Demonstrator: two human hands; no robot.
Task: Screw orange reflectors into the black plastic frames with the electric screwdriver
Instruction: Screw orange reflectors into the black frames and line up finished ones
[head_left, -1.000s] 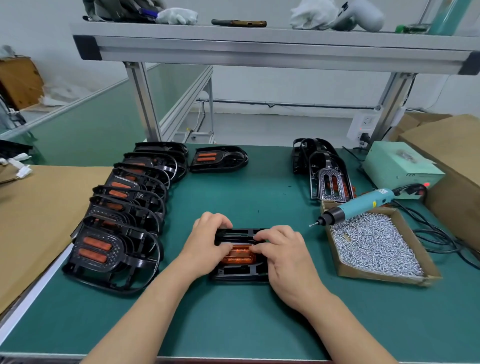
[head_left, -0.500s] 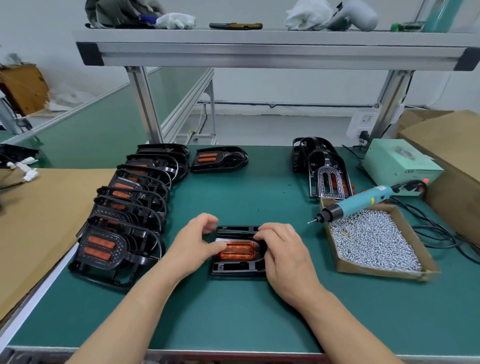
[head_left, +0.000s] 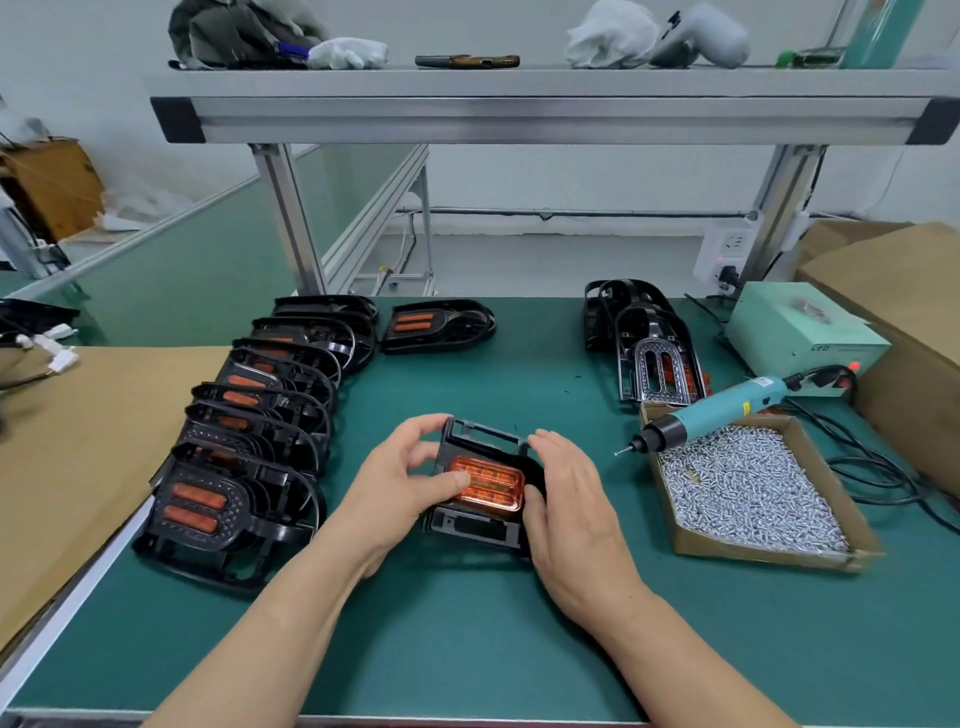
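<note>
Cardboard box (head_left: 769, 556) holds screws (head_left: 743, 493); left hand (head_left: 395, 493) and right hand (head_left: 571, 504) fingers (head_left: 553, 447) grip the seemingly tilted frame (head_left: 470, 525).

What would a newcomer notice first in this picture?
First, the bright orange reflector at the centre, seated in a black frame gripped by the left hand and right hand. Then the row of black frames on the left, and the teal electric screwdriver resting on the box of screws at right.

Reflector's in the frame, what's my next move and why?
Probably keep the left hand on the black frame and free the right hand for the electric screwdriver: the orange reflector looks seated, and the tool lies on the screw box.
</note>
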